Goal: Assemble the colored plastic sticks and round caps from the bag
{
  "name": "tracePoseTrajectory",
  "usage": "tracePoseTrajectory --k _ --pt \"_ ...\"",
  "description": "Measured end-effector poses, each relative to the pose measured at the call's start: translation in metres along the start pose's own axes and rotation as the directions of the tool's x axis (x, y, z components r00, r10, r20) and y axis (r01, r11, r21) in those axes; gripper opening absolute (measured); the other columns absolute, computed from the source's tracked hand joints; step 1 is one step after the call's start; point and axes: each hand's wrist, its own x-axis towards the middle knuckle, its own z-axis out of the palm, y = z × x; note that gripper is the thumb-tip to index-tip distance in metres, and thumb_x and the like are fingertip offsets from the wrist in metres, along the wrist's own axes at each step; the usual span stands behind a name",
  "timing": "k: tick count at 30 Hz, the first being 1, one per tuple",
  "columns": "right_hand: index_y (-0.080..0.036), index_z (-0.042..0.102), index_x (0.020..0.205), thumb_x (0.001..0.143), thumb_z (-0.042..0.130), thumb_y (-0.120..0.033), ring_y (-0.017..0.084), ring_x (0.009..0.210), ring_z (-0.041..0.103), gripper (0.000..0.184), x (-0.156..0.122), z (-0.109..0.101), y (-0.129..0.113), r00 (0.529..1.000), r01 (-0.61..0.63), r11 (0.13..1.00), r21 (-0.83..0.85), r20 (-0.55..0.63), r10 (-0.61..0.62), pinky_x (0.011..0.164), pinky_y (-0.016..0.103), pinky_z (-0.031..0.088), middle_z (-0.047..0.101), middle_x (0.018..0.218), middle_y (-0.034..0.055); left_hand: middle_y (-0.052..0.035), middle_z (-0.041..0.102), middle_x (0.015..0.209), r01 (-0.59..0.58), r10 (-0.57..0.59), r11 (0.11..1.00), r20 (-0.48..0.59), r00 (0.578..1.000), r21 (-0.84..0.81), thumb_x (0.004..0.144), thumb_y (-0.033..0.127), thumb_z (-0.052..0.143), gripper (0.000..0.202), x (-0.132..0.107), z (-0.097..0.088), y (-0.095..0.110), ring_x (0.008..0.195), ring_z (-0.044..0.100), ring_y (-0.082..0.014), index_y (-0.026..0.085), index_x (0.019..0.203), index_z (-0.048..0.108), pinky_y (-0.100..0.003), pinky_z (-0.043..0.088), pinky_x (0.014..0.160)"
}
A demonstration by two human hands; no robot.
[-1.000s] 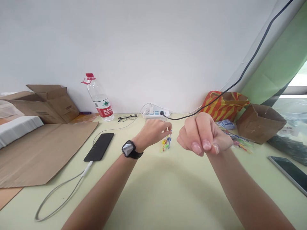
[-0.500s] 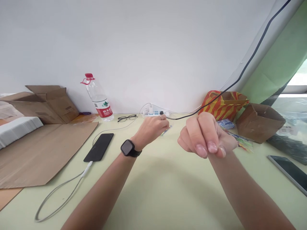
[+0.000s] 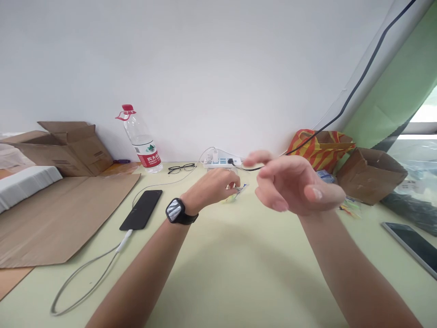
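Note:
My left hand, wearing a black watch on its wrist, is closed on a small clear plastic packet with bits of yellow and blue. Most of the packet is hidden behind the fingers, so its contents cannot be made out. To the right, my right hand hangs raised above the table. Its fingers are bent but apart, with some motion blur, and nothing shows between them. Behind both hands a white power strip with plugs lies against the wall.
At left are a flat cardboard sheet, an open carton, a water bottle, glasses and a cabled phone. At right stand a striped bag, a small box, and a tablet-like device.
My right hand has gone from closed fingertips to spread fingers. My left hand has turned and lowered slightly, showing more of the packet.

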Motion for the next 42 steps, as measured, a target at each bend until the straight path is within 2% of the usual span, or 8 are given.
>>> tracePoseTrajectory --k 5,10,13,18,23,32,38,42 --pt "-0.027 0.07 0.133 0.092 0.067 -0.043 0.013 0.075 0.062 0.044 -0.009 -0.026 -0.014 0.966 -0.236 0.924 -0.3 -0.177 0.189 0.081 0.039 0.056 0.041 0.163 0.0092 -0.0007 0.073 0.083 -0.004 0.0 0.998 0.054 0.999 0.07 0.087 0.015 0.06 0.015 -0.002 -0.005 -0.011 0.071 0.059 -0.0165 0.021 0.08 0.072 -0.029 0.036 0.063" --pt "-0.03 0.071 0.133 0.093 0.068 -0.043 0.016 0.078 0.063 0.043 -0.023 -0.048 -0.006 0.909 -0.388 0.835 -0.39 -0.312 0.277 0.087 0.045 0.055 0.046 0.16 0.0085 -0.0012 0.073 0.086 0.027 -0.03 0.995 0.03 0.999 0.098 0.088 0.014 0.058 0.016 -0.003 -0.007 -0.017 0.075 0.062 -0.0172 0.021 0.08 0.07 -0.029 0.04 0.068" --pt "-0.03 0.073 0.131 0.091 0.07 -0.046 0.026 0.102 0.067 0.042 -0.029 -0.056 0.0 0.873 -0.457 0.794 -0.4 -0.372 0.315 0.091 0.047 0.055 0.055 0.152 0.009 -0.0015 0.072 0.084 0.021 -0.022 0.994 0.007 1.0 0.107 0.089 0.013 0.057 0.017 -0.002 -0.005 -0.019 0.075 0.062 -0.0175 0.02 0.079 0.069 -0.03 0.042 0.07" --pt "-0.03 0.077 0.124 0.089 0.073 -0.052 0.036 0.136 0.052 0.042 -0.035 -0.067 0.006 0.843 -0.514 0.752 -0.413 -0.406 0.353 0.098 0.05 0.052 0.068 0.133 0.0108 -0.0027 0.073 0.086 -0.047 0.053 0.99 -0.044 0.998 0.131 0.092 0.011 0.054 0.022 0.002 0.004 -0.02 0.078 0.063 -0.0184 0.02 0.08 0.07 -0.031 0.043 0.072" --pt "-0.032 0.078 0.121 0.089 0.073 -0.051 0.028 0.107 0.067 0.037 -0.039 -0.072 0.007 0.811 -0.563 0.712 -0.421 -0.446 0.378 0.097 0.05 0.052 0.061 0.145 0.0089 -0.0045 0.073 0.093 -0.07 0.083 0.985 -0.078 0.994 0.157 0.095 0.013 0.054 0.022 0.005 0.013 -0.022 0.082 0.064 -0.0201 0.021 0.086 0.073 -0.031 0.042 0.07" --pt "-0.031 0.075 0.127 0.089 0.073 -0.052 0.014 0.078 0.064 0.043 -0.045 -0.079 0.013 0.745 -0.648 0.61 -0.455 -0.542 0.388 0.088 0.044 0.055 0.055 0.15 0.0083 -0.0049 0.072 0.108 -0.063 0.058 0.997 -0.139 0.989 -0.032 0.095 0.015 0.056 0.021 0.003 0.019 -0.033 0.089 0.067 -0.0186 0.022 0.105 0.073 -0.032 0.048 0.081" --pt "-0.024 0.073 0.127 0.088 0.072 -0.056 0.018 0.08 0.065 0.051 -0.056 -0.092 0.044 0.688 -0.708 0.523 -0.474 -0.63 0.36 0.08 0.04 0.056 0.066 0.136 0.0119 -0.0066 0.062 0.128 -0.005 -0.071 0.962 -0.268 0.961 -0.272 0.09 0.021 0.068 0.068 0.004 0.031 -0.037 0.086 0.066 -0.0129 0.034 0.153 0.045 -0.031 0.054 0.088" --pt "-0.025 0.07 0.132 0.079 0.081 -0.053 0.019 0.086 0.067 0.061 -0.06 -0.094 0.075 0.676 -0.686 0.594 -0.42 -0.67 0.307 0.084 0.04 0.056 0.068 0.133 0.0111 -0.015 0.049 0.152 0.077 -0.229 0.875 -0.269 0.936 -0.477 0.073 0.035 0.088 0.115 0.003 0.046 -0.055 0.105 0.067 -0.0214 0.036 0.164 0.018 -0.035 0.057 0.09"
